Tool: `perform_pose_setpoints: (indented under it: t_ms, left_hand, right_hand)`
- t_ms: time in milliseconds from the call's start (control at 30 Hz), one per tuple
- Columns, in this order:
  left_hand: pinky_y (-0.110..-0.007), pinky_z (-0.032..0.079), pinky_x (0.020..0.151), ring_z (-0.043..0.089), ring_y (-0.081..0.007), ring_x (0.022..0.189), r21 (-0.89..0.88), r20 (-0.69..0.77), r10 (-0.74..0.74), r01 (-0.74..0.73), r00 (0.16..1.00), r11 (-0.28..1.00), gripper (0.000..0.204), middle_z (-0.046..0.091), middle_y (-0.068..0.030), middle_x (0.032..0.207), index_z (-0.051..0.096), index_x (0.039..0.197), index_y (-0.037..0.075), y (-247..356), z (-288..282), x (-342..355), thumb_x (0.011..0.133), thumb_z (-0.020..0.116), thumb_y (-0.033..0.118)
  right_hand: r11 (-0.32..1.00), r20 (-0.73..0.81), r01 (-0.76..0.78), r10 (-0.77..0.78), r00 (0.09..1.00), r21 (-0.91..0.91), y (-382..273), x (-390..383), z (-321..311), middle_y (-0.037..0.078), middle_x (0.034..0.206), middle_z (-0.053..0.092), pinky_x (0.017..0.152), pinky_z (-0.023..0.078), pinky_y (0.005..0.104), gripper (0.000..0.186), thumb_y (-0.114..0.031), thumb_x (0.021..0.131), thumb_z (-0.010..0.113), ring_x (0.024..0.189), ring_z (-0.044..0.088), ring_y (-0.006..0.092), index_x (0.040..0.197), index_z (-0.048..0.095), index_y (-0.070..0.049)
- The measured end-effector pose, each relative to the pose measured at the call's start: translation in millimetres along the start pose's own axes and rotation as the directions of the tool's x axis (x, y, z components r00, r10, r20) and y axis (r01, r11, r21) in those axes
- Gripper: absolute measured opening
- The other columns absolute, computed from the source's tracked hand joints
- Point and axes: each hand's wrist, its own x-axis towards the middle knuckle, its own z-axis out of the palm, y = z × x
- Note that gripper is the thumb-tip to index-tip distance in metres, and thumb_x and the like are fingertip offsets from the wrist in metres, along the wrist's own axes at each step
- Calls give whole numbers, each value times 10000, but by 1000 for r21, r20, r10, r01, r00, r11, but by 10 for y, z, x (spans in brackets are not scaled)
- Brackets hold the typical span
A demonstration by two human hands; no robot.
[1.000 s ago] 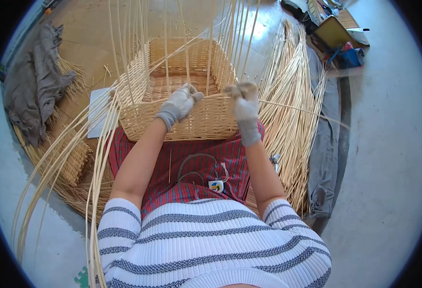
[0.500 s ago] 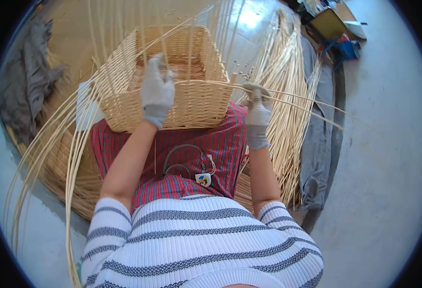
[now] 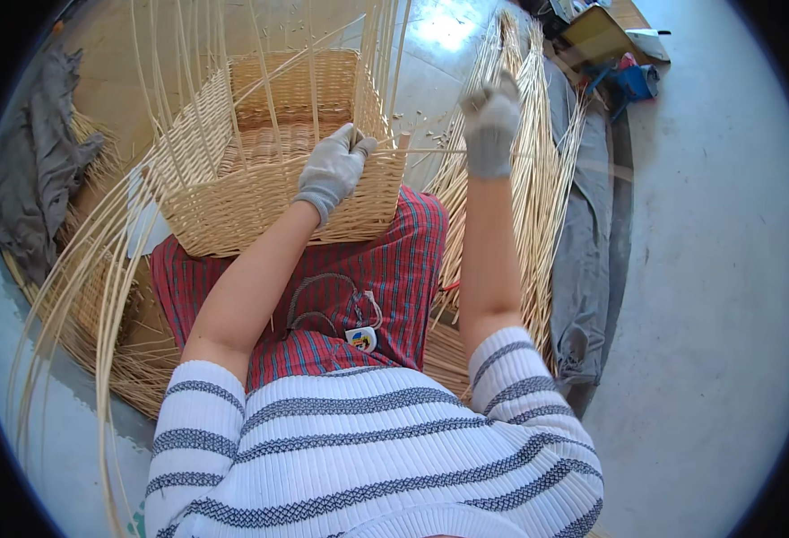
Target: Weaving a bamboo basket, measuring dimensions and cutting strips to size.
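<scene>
Pinching the near rim of a basket [image 3: 260,212] with the fingers of the left hand [image 3: 330,170].
Resting the basket on a red cloth [image 3: 390,269] over the lap, with tall sticks [image 3: 268,81] poking up from it. Holding the right hand [image 3: 491,125] up, apart from the basket, too blurry to tell if shut or loose. Seeing one long stick [image 3: 435,151] run from the rim toward the right wrist. Having a heap of sticks [image 3: 524,215] on the right, beside a gray cloth [image 3: 589,260].
</scene>
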Motion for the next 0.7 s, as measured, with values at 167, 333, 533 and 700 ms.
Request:
perform_pose_setpoints:
  t_ms: [167,333,533,700]
  left_hand:
    - [-334,518,640,661,-165,725,-285,-46,37,-49,998,957,221,694,-105,1026,599,1151,69,-35,-23,-209,956,626,170]
    - [-289,535,834,650,-155,956,-146,-390,235,-311,891,939,304,644,-161,1203,586,1234,15,-1112,-695,-1068,947,630,105]
    - [-360,494,906,636,-231,1024,187,-877,38,268,478,945,570,667,-164,1158,571,1263,-35,-1678,-1715,-1187,839,784,280]
    - [-378,496,905,638,-255,1040,85,-717,162,-145,678,986,645,648,-198,1175,542,1276,-79,-1087,-2283,-912,886,699,410]
  right_hand:
    - [937,-211,-350,343,916,1,87,-693,-617,67,820,641,582,518,324,221,-192,975,538,734,650,176,1167,570,-87]
    - [477,92,142,-127,988,-867,-1063,-1097,-437,71,917,698,697,530,327,153,-160,949,594,848,670,143,1005,672,-42]
    - [956,540,59,110,834,-287,-1004,-1997,494,132,983,703,825,531,387,178,-109,906,584,942,674,304,1049,687,-83]
    - [996,957,81,-63,282,42,-1788,-2728,1775,131,1060,692,870,522,410,245,-175,903,600,991,656,321,1128,691,-151]
